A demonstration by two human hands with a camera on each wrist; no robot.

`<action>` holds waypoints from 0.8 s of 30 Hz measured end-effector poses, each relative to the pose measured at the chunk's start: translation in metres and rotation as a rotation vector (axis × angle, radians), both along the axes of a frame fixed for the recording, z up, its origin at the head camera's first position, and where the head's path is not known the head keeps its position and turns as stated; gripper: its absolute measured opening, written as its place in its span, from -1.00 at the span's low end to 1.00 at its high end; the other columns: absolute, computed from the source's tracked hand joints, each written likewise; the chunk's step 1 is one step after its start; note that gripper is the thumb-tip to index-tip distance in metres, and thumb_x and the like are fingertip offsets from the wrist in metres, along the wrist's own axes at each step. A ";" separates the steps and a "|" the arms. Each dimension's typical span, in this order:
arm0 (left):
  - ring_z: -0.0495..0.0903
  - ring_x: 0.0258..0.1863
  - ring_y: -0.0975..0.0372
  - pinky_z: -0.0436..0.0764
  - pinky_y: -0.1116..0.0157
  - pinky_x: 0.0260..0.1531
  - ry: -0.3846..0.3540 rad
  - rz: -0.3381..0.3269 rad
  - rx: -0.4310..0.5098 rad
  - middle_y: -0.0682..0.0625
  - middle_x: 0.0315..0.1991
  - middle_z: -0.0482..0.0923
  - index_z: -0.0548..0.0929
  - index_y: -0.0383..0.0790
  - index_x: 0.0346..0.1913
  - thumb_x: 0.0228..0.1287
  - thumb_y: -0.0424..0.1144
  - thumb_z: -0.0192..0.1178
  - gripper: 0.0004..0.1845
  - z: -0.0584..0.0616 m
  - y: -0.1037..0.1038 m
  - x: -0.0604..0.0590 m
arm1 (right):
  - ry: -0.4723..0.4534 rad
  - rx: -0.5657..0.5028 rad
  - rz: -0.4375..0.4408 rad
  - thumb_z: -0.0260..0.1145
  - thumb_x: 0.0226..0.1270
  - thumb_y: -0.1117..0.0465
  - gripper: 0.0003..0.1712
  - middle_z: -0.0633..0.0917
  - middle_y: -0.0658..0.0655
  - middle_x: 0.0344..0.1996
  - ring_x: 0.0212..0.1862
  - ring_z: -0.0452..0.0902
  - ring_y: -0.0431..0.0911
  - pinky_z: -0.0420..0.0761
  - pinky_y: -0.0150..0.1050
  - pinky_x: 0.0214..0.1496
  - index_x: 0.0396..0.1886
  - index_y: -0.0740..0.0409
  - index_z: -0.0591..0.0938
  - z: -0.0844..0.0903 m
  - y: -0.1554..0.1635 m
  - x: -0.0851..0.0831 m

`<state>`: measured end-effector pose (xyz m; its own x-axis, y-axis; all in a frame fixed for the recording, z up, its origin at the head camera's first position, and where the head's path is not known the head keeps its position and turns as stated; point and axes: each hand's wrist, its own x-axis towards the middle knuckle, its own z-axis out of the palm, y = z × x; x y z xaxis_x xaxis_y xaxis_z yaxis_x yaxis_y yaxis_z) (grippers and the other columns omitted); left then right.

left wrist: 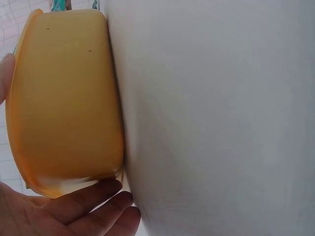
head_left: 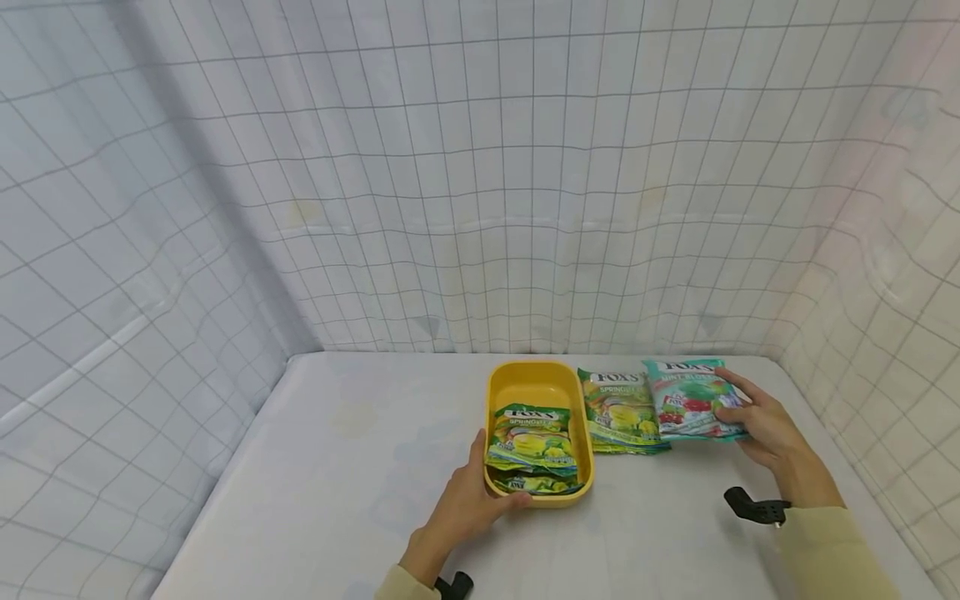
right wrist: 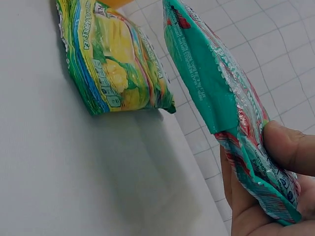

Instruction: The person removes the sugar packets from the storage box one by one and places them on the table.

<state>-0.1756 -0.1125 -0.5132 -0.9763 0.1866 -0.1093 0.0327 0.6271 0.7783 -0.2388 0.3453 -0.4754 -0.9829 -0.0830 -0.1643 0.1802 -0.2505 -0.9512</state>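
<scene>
My left hand (head_left: 467,500) grips the near left corner of a yellow plastic bin (head_left: 534,373), thumb at its front and fingers along its left side. Inside the bin lie green-yellow Fox's candy bags (head_left: 531,442), overlapping in its near half. My right hand (head_left: 767,421) holds a teal and red Fox's candy bag (head_left: 693,400), thumb on one face and fingers behind it. In the right wrist view this teal bag (right wrist: 216,98) is raised above the table and tilted. More green-yellow candy bags (head_left: 618,412) lie stacked between the bin and the teal bag.
The white table (head_left: 337,467) is enclosed by white cloth with a dark grid (head_left: 480,208) at the back and both sides. The bin stands on the table, right beside the stacked bags.
</scene>
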 end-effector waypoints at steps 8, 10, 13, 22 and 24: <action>0.54 0.19 -0.10 0.47 -0.13 0.17 -0.004 0.001 0.003 -0.36 0.31 0.45 -0.13 -0.28 0.64 -0.05 0.40 0.47 0.42 0.000 0.000 0.000 | -0.026 0.021 -0.009 0.30 0.33 0.58 0.09 0.66 -0.20 -0.12 -0.10 0.68 -0.18 0.69 -0.21 -0.10 0.69 -0.09 0.02 -0.006 0.012 -0.004; 0.54 0.19 -0.09 0.47 -0.13 0.17 -0.001 -0.001 0.009 -0.35 0.31 0.46 -0.13 -0.28 0.64 -0.04 0.39 0.47 0.42 0.000 0.000 0.000 | -0.021 0.017 0.000 0.31 0.32 0.58 0.10 0.67 -0.20 -0.12 -0.10 0.68 -0.18 0.69 -0.21 -0.10 0.69 -0.09 0.02 -0.006 0.014 -0.004; 0.54 0.19 -0.08 0.47 -0.13 0.18 0.000 -0.001 0.019 -0.34 0.31 0.46 -0.13 -0.28 0.64 -0.04 0.38 0.49 0.42 0.000 0.000 0.000 | -0.011 0.009 0.015 0.32 0.32 0.58 0.09 0.68 -0.18 -0.11 -0.09 0.68 -0.17 0.69 -0.21 -0.10 0.68 -0.09 0.03 -0.007 0.016 -0.005; 0.54 0.18 -0.09 0.48 -0.12 0.16 0.005 -0.004 0.011 -0.35 0.30 0.46 -0.14 -0.29 0.64 -0.02 0.38 0.48 0.41 0.002 0.000 0.001 | -0.052 0.061 0.005 0.23 0.37 0.59 0.07 0.67 -0.19 -0.13 -0.11 0.68 -0.19 0.69 -0.21 -0.11 0.69 -0.13 0.01 -0.015 0.020 -0.009; 0.55 0.17 -0.08 0.49 -0.12 0.15 0.008 -0.009 0.013 -0.35 0.30 0.47 -0.14 -0.29 0.64 -0.02 0.38 0.47 0.41 0.001 0.000 0.001 | -0.070 0.101 -0.007 0.21 0.40 0.58 0.04 0.64 -0.20 -0.14 -0.12 0.66 -0.19 0.69 -0.20 -0.11 0.69 -0.14 0.01 -0.018 0.021 -0.009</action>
<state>-0.1742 -0.1127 -0.5118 -0.9755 0.1964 -0.0992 0.0442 0.6165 0.7861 -0.2481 0.3661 -0.4937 -0.9693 -0.0556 -0.2393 0.2452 -0.1551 -0.9570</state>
